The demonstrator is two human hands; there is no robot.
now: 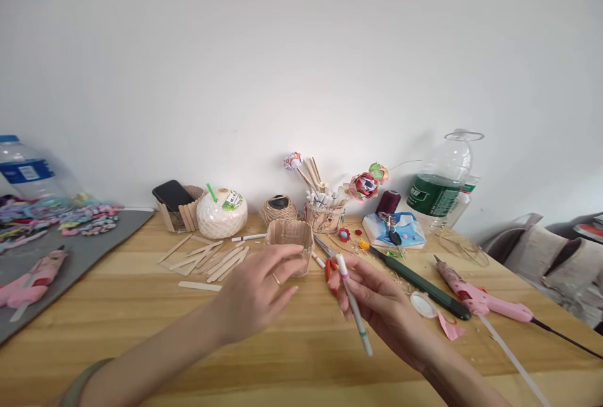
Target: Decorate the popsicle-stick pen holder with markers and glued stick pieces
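My right hand (372, 294) holds a white marker (355, 306) with pink and green bands between thumb and fingers, its capped end pointing up and away. Left of it, my left hand (264, 287) has its fingers apart and nothing in it; a ring is on one finger. Just beyond the left fingertips stands a small woven basket (289, 234), partly hidden by that hand. Red-handled scissors (330, 272) lie behind the right fingers, with part of their handles covered. Wooden craft sticks (211, 259) are spread out beyond the left hand.
At the back are a coconut (222, 215), twine (277, 209), a marker holder (325, 215) and a large bottle (438, 190). To the right lie a green cutter (424, 284) and a pink glue gun (485, 300). Another glue gun (32, 284) rests on the left mat.
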